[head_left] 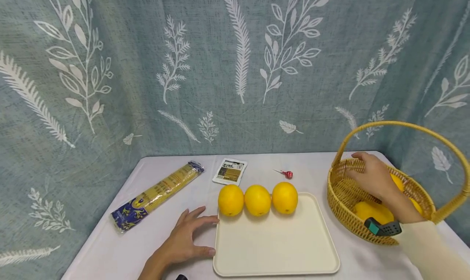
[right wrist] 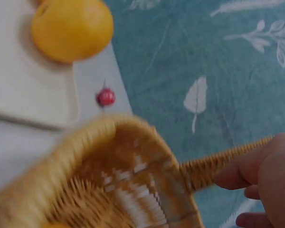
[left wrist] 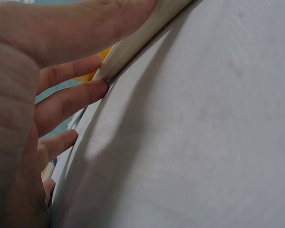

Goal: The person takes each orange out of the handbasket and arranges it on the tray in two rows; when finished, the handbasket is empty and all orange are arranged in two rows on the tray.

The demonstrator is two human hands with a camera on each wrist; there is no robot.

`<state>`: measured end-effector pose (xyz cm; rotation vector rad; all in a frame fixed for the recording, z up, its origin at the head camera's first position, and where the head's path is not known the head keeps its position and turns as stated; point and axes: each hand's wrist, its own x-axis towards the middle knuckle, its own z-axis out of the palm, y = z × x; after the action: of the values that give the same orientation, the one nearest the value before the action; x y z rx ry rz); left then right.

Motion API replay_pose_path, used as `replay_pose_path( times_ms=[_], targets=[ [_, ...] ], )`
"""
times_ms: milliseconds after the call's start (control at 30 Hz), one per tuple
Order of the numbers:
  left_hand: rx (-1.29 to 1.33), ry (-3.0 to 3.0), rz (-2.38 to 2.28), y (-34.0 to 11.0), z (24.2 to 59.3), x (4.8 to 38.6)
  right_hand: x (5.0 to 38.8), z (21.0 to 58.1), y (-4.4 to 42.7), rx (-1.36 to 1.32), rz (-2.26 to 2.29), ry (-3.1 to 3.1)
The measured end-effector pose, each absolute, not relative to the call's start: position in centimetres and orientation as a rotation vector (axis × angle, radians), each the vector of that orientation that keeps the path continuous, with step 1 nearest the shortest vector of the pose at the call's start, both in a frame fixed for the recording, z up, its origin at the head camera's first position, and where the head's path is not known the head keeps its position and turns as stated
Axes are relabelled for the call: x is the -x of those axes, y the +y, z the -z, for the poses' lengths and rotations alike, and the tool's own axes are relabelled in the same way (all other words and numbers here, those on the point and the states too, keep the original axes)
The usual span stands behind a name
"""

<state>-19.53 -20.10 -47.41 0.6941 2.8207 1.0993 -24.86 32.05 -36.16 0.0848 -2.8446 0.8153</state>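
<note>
Three oranges sit in a row along the far edge of a cream tray. Beside the tray's left edge lies my left hand, thumb and fingers spread, fingertips at the rim; the left wrist view shows its fingers against that edge. My right hand reaches over the wicker basket, under its arched handle, with nothing seen in its grasp. In the right wrist view its fingers appear by the handle base. Several yellow-orange fruits lie in the basket, partly hidden by the arm.
A long packet of pasta lies slantwise left of the tray. Behind the oranges are a flat white pouch and a red-wrapped lollipop. A patterned blue-green curtain encloses the white table.
</note>
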Motion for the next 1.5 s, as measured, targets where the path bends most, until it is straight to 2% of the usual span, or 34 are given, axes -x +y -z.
replay_pose_path(
  times_ms=[367,700,1500],
  targets=[
    [-0.726,2.83,-1.104,-20.1,47.5,19.7,25.9,36.2,36.7,0.078,-0.61,-3.047],
    [-0.718,2.824,-1.111,-19.9,47.6,19.8,25.6,36.8,39.1,0.164,-0.67,-3.173],
    [-0.718,2.819,-1.105,-20.1,47.6,19.6,25.1,38.3,39.4,0.191,-0.711,-3.13]
  ],
)
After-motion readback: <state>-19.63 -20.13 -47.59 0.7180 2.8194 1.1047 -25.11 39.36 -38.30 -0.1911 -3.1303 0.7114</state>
